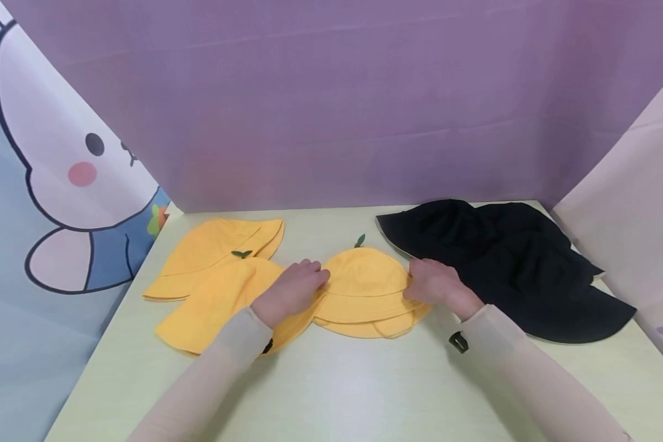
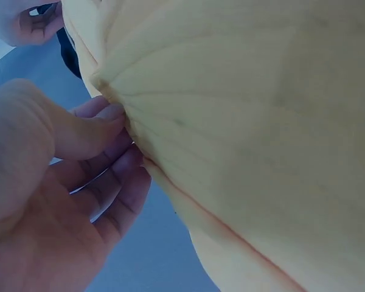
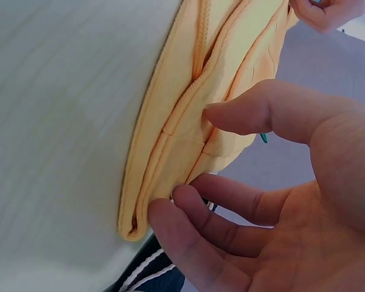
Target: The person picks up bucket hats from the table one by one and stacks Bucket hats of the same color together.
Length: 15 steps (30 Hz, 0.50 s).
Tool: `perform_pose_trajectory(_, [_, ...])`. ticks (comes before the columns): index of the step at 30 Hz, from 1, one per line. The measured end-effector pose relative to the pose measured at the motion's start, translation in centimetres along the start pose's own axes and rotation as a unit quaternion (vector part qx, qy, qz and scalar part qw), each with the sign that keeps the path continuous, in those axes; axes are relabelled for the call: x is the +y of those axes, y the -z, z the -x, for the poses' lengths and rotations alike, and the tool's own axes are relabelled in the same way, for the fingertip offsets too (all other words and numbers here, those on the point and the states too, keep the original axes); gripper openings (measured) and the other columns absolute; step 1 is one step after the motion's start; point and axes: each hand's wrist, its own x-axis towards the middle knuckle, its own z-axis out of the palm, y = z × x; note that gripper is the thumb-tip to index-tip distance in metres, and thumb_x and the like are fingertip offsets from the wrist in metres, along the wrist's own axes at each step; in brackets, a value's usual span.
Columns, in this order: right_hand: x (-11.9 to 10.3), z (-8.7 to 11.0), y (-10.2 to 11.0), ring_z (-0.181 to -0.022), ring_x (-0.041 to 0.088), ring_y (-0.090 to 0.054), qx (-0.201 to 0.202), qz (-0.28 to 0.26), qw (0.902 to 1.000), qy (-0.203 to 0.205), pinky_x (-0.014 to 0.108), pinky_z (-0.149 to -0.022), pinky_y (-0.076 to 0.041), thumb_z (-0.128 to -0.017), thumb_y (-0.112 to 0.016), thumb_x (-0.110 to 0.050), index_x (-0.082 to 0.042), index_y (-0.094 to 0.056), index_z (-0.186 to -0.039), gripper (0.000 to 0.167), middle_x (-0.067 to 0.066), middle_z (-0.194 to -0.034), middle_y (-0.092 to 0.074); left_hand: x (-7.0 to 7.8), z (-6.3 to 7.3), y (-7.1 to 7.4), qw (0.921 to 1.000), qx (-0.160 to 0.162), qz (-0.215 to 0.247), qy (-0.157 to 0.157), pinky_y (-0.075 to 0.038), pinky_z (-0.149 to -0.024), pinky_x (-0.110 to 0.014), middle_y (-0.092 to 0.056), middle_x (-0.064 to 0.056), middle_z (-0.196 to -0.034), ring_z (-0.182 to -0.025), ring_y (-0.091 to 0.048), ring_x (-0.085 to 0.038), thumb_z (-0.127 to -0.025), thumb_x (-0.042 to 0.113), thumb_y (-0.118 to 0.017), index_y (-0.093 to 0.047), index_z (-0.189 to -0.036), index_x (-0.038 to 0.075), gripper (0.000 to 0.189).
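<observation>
Three yellow bucket hats lie on the left and middle of the table. My left hand [image 1: 294, 288] pinches a gathered edge of the front left yellow hat [image 1: 215, 310], and creases fan out from the pinch in the left wrist view. A green leaf sprig [image 1: 242, 253] tops this hat. The middle yellow hat [image 1: 367, 276] has its own leaf sprig [image 1: 360, 241] and layered fabric beneath its front brim. At its right end is my right hand [image 1: 439, 282], thumb [image 3: 237, 115] on the brim layers and bent fingertips at the folded edge.
Another yellow hat [image 1: 212, 242] lies behind the front left one, partly covered by it. Overlapping black hats [image 1: 508, 270] fill the right rear of the table [image 1: 359, 393], close to my right hand. A purple curtain [image 1: 337, 110] stands at the back edge.
</observation>
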Motion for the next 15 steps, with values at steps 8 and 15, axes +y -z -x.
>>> perform_pose_trajectory(8, [-0.6, 0.4, -0.4, -0.071, 0.024, -0.052, 0.016, 0.019, 0.9997, 0.006, 0.037, -0.060, -0.041, -0.081, -0.070, -0.018, -0.009, -0.056, -0.082, 0.016, 0.006, -0.079, -0.052, -0.4, 1.2, 0.7, 0.9999, -0.007, 0.010, 0.005, -0.046, -0.075, -0.032, -0.056, 0.000, -0.092, -0.086, -0.051, -0.021, -0.096, -0.001, -0.066, -0.065, -0.101, 0.011, 0.013])
perform_pose_trajectory(15, [-3.1, 0.9, -0.2, -0.080, 0.031, -0.056, 0.059, 0.087, 0.9940, 0.028, 0.049, -0.066, -0.049, -0.084, -0.063, -0.010, -0.005, -0.064, -0.092, 0.010, 0.010, -0.089, -0.060, -2.3, 3.7, 2.2, 0.9995, 0.003, 0.015, 0.029, -0.050, -0.077, -0.035, -0.062, -0.003, -0.099, -0.092, -0.056, -0.024, -0.092, -0.008, -0.063, -0.068, -0.106, 0.008, 0.022])
